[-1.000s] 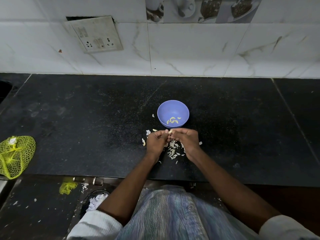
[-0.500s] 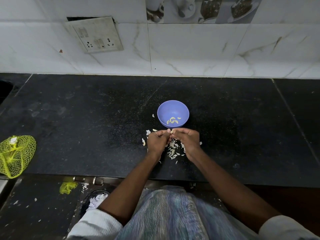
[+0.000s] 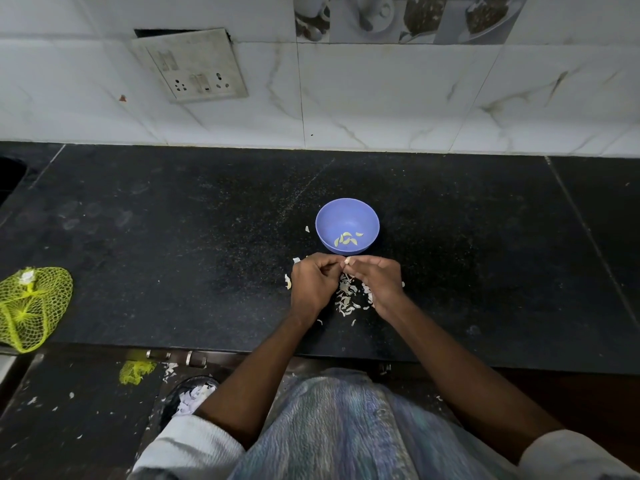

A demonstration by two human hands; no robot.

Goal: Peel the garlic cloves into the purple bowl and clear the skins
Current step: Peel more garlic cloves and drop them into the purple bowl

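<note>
The purple bowl (image 3: 347, 216) stands on the black counter (image 3: 173, 237) with several peeled garlic cloves (image 3: 347, 239) inside. Just in front of it my left hand (image 3: 313, 284) and my right hand (image 3: 379, 280) meet fingertip to fingertip. Between them sits a small pale garlic clove (image 3: 347, 260), pinched by my right hand's fingertips and touched by my left hand's curled fingers. Below and between the hands lies a pile of white garlic skins (image 3: 348, 296). A few stray skins (image 3: 288, 281) lie to the left of my left hand.
A yellow mesh bag (image 3: 31, 306) lies at the counter's left front edge. The tiled wall with a socket plate (image 3: 192, 67) runs along the back. On the floor lie a yellow scrap (image 3: 136, 371) and scattered skins (image 3: 194, 398).
The hands have stayed in place, working the clove at their fingertips; the clove now shows a little more clearly between them. Bowl and skins have not moved.
</note>
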